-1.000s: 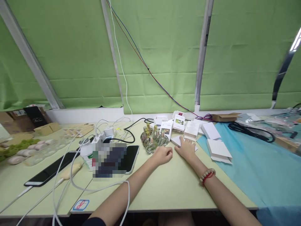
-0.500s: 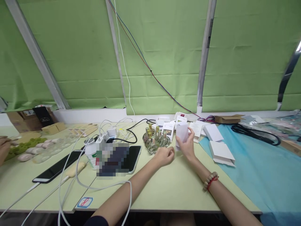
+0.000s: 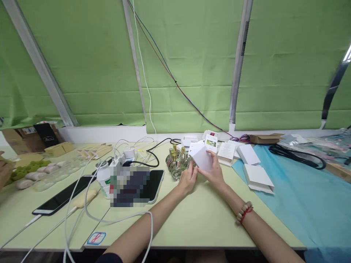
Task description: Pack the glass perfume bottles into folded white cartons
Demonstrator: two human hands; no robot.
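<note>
A small white folded carton (image 3: 202, 157) is held up just above the pale green table (image 3: 197, 219). My right hand (image 3: 215, 173) grips it from below and behind, fingers closed round it. My left hand (image 3: 188, 179) meets it from the left, fingers curled against its lower edge. A cluster of small glass perfume bottles with gold caps (image 3: 177, 160) stands right behind my left hand. More white cartons (image 3: 227, 151) and printed boxes (image 3: 211, 141) lie behind the held one.
Flat white cartons (image 3: 257, 175) lie on a blue cloth (image 3: 301, 197) at the right. Left of centre are a dark tablet (image 3: 153, 182), a phone (image 3: 63, 195), a white bottle (image 3: 103, 179) and white cables (image 3: 90, 204). Another person's hand (image 3: 4, 171) shows at the left edge.
My right hand lifted a white carton off the table and brought it toward my left hand, which rose and opened from a loose fist to touch it.
</note>
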